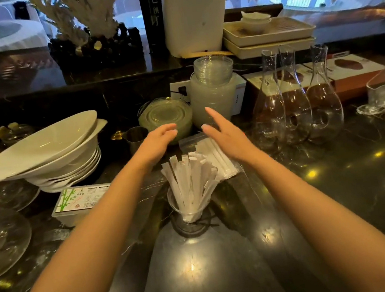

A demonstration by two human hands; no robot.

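Note:
A clear glass cup [188,209] stands on the dark marble counter [339,187], filled with several white paper-wrapped sticks [189,183] that fan upward. Behind it lies a clear plastic bag of more white wrapped sticks [214,154]. My left hand [158,139] hovers beyond the cup with fingers loosely bent, holding nothing. My right hand [224,134] reaches forward over the bag with fingers straight, also holding nothing. Both hands are near a low stack of glass saucers [165,115].
Stacked white bowls [48,155] and glass plates [5,241] fill the left. A bamboo-printed box [79,202] lies beside my left forearm. A tall stack of clear plates [214,89] stands behind. Three glass decanters [296,102] stand right, with boxes and trays behind.

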